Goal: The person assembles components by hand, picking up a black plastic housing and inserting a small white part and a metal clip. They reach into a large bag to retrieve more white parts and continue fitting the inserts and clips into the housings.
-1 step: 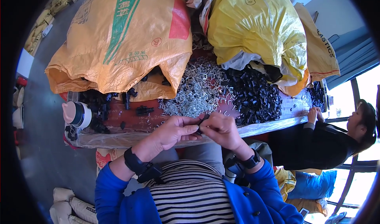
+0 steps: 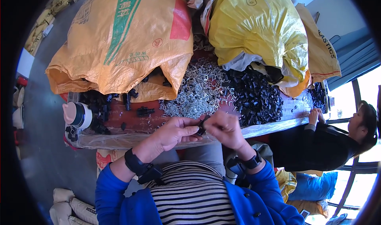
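Both hands, left hand and right hand, pinch one small black clip together; orange sack far left, yellow sack far right.

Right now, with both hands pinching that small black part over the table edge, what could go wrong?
The small black clip is held only by fingertips of the left hand and right hand, near the table's front edge; a slip could drop it into the lap. The metal clip pile and the black parts pile touch, so they may mix.
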Demonstrator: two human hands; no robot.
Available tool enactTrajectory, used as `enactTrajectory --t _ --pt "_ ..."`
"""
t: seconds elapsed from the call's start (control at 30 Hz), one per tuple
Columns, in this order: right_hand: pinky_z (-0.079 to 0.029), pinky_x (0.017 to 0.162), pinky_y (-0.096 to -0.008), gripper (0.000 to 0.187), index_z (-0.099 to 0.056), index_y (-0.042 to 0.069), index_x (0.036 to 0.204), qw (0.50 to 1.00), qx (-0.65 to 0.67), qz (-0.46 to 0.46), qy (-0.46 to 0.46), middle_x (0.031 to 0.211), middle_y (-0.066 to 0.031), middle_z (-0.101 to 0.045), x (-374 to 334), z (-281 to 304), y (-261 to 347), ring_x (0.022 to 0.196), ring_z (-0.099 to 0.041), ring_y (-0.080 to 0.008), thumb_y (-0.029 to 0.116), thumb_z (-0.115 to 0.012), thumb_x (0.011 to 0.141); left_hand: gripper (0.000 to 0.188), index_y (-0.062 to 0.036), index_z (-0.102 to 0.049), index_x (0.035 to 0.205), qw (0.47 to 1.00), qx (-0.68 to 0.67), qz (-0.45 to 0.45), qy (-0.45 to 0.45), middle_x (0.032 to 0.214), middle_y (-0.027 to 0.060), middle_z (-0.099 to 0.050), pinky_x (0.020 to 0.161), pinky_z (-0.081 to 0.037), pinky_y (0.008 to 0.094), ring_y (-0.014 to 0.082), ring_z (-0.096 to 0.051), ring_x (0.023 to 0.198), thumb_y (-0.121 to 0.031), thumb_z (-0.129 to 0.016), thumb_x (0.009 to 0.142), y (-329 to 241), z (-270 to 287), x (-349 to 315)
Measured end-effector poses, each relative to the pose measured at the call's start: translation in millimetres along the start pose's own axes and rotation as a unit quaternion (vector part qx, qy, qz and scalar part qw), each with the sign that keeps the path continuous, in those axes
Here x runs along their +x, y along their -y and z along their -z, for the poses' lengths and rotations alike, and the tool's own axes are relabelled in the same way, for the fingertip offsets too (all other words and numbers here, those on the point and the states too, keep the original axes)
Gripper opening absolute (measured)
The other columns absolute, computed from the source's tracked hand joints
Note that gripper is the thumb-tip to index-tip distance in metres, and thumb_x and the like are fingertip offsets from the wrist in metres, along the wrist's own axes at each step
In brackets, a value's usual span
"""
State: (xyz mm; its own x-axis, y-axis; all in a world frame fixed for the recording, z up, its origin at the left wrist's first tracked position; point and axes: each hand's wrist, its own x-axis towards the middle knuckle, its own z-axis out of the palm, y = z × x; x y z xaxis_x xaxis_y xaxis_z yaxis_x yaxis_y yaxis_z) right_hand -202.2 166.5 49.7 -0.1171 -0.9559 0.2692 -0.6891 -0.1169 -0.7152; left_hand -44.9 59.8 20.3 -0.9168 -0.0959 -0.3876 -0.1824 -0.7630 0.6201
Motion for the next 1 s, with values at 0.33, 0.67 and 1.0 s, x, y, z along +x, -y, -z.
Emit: enactTrajectory --t 0.33,0.67,1.0 --pt "-0.043 0.050 -0.0323 0.015 -0.053 0.005 0.084 0.944 -0.319 -0.086 -0.012 0.078 -0.0104 -0.053 19 5 -107 0.056 -0.053 -0.0287 0.009 -0.058 0.070 0.026 0.0037 -0.047 0.104 0.998 -0.053 0.017 0.029 0.097 0.0134 -0.055 0.075 -0.047 0.0246 0.0171 -0.056 0.084 -0.010 -0.047 0.082 5 16 4" --pt "-0.044 0.055 -0.0358 0.009 -0.051 0.003 0.072 0.988 -0.095 -0.115 -0.046 0.069 -0.0108 -0.054 16 13 -98 0.061 -0.054 -0.0298 0.010 -0.055 0.071 0.025 0.0032 -0.046 0.104 0.998 -0.065 -0.002 -0.014 0.098 0.0150 -0.055 0.071 -0.048 0.0249 0.0189 -0.057 0.083 -0.010 -0.047 0.082 3 18 1" --pt "-0.043 0.057 -0.0382 0.012 -0.050 0.003 0.072 0.975 -0.200 -0.072 -0.061 0.068 -0.0116 -0.052 32 -3 -105 0.065 -0.053 -0.0312 0.014 -0.054 0.071 0.024 0.0019 -0.048 0.102 0.996 -0.082 -0.005 -0.018 0.094 0.0116 -0.056 0.068 -0.048 0.0227 0.0165 -0.057 0.080 -0.010 -0.049 0.082 5 13 -3"
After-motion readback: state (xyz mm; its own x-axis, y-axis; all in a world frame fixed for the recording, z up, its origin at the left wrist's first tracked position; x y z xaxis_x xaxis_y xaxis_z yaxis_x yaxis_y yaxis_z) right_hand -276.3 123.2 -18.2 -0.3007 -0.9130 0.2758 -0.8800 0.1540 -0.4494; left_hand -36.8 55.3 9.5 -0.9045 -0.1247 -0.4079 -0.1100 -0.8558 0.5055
